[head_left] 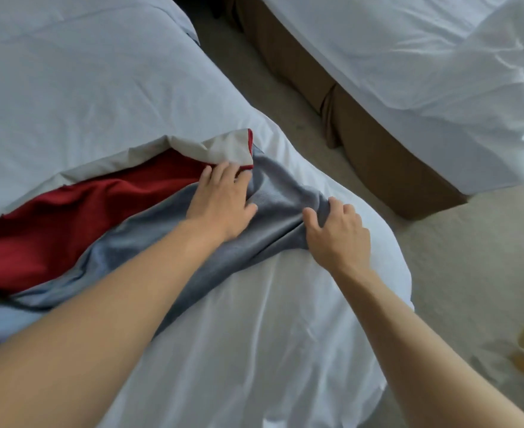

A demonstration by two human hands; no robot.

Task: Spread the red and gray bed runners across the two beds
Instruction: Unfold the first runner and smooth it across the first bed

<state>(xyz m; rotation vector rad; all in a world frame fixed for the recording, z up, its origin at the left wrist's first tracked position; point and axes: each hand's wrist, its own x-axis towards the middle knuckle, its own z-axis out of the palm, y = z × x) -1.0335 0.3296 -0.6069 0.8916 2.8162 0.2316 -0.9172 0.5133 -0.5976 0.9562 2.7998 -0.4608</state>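
No writing or label can be read on any cloth here. The near bed (254,319) fills the frame from 6 to 11 o'clock; the far bed (409,57) lies at 1 o'clock, with carpet (285,103) between them. The gray runner (149,251) lies bunched across the near bed, running from 8 o'clock toward the centre. The red runner (69,220) lies just beside it at 9 o'clock, its pale lining folded over at the far end. The left hand (223,202) reaches from 7 o'clock, palm down, fingers curled into the gray cloth near the folded corner. The right hand (338,233) comes from 5 o'clock and pinches the gray runner's end, thumb and fingers closed on a fold.
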